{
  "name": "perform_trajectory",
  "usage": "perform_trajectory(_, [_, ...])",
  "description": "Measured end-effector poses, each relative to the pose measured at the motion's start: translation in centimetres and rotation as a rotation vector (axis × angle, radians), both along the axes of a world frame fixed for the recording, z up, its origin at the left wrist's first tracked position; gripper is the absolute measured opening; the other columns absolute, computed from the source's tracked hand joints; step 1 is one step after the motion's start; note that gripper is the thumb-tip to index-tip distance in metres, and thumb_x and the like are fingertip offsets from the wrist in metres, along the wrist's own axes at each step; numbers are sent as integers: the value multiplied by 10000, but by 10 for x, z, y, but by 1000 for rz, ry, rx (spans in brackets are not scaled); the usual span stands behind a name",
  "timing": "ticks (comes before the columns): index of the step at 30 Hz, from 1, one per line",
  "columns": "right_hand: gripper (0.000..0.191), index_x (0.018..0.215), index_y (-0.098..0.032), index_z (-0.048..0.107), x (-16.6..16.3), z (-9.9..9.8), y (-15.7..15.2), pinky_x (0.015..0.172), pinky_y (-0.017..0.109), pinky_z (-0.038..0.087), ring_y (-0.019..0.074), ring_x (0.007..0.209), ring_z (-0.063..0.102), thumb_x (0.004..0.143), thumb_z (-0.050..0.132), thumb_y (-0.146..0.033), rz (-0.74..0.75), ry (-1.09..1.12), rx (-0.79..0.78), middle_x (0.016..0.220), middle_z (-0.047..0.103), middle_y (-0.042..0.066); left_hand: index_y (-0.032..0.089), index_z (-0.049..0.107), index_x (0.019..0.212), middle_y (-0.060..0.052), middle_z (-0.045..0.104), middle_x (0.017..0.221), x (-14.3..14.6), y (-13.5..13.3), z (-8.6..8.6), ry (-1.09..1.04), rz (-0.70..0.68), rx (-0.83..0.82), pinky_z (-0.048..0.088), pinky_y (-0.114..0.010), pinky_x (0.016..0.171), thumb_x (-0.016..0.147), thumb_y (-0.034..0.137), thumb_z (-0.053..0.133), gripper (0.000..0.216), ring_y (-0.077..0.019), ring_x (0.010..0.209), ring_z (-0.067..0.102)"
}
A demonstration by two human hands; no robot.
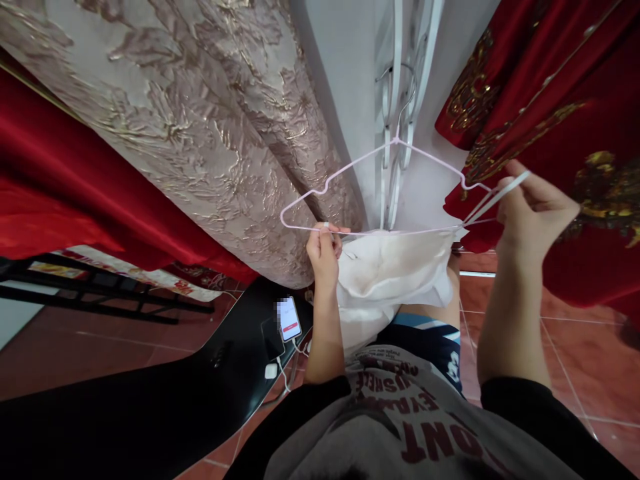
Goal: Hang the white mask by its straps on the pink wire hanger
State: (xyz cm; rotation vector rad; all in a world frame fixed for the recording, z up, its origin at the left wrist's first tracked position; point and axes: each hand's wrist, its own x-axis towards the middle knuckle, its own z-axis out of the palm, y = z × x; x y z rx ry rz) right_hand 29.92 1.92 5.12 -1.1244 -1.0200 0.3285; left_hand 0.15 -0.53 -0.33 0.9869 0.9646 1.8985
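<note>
A pale pink clothes hanger point(396, 141) is upright in front of me, its metal hook near the white rails. My left hand point(324, 250) is closed on the left part of its bottom bar, where a small white bit shows at the fingers. A white garment point(395, 267) hangs just below the bar. My right hand point(533, 210) pinches a thin white strap point(493, 199), stretched out from the garment's right corner past the right end of the hanger. Whether the left fingers also hold a strap is hard to make out.
Cream embossed fabric point(200, 120) hangs at the left, and red gold-trimmed garments point(530, 100) at the right. White metal rails point(395, 40) stand behind the hanger. On a black bench point(165, 393) lie a lit phone point(290, 319), a dark device point(273, 340) and a white charger point(271, 371).
</note>
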Motion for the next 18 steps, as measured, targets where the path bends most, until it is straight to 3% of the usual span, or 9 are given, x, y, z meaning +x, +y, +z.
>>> perform_trajectory(2, [231, 1087, -301, 863, 9, -3, -5, 561, 358, 358, 146, 522, 441, 859, 838, -323, -99, 52, 9, 612, 547, -27, 193, 617, 779, -63, 786, 757, -2, 1, -1, -17, -9, 12, 240, -185, 403, 927, 494, 765, 367, -52, 420, 327])
perform_trajectory(5, [136, 967, -316, 878, 7, -3, -25, 662, 399, 487, 214, 691, 642, 836, 855, -346, -172, -53, 12, 743, 730, 10, 186, 630, 781, -52, 771, 740, -2, 2, -2, -58, -26, 9, 256, -170, 406, 949, 438, 755, 327, -52, 425, 348])
perform_trajectory(7, [90, 904, -304, 877, -7, -3, -39, 765, 421, 551, 237, 819, 716, 853, 847, -371, -102, -130, -19, 897, 823, 38, 184, 640, 790, -53, 774, 761, 1, 1, -3, -75, -30, -1, 270, -161, 417, 983, 383, 725, 291, -53, 439, 363])
perform_trajectory(9, [155, 867, -246, 873, -25, -6, -48, 718, 389, 562, 216, 777, 718, 822, 855, -393, 17, -120, -69, 901, 837, 61, 184, 638, 784, -52, 774, 773, 7, -1, -4, -91, -25, -20, 277, -161, 421, 1005, 358, 703, 288, -52, 443, 361])
perform_trajectory(13, [393, 1104, -193, 873, -53, -19, -55, 555, 266, 416, 111, 586, 533, 845, 831, -485, 368, -237, -343, 675, 698, -9, 188, 657, 806, -43, 762, 770, 14, -7, -3, -104, -48, -39, 307, -169, 429, 997, 441, 729, 325, -52, 449, 372])
perform_trajectory(16, [439, 1152, -184, 859, -61, -28, -58, 534, 254, 315, 81, 541, 393, 864, 823, -514, 366, -239, -344, 583, 523, -58, 186, 707, 851, -71, 794, 842, 9, -11, -3, -61, -106, -27, 384, -180, 461, 950, 537, 772, 371, -65, 495, 471])
perform_trajectory(18, [417, 1122, -195, 851, -61, -31, -60, 541, 256, 318, 86, 550, 398, 879, 811, -531, 351, -217, -315, 595, 513, -58, 185, 750, 903, -102, 825, 947, 0, -11, -4, -47, -115, -34, 440, -190, 486, 913, 529, 809, 349, -80, 548, 560])
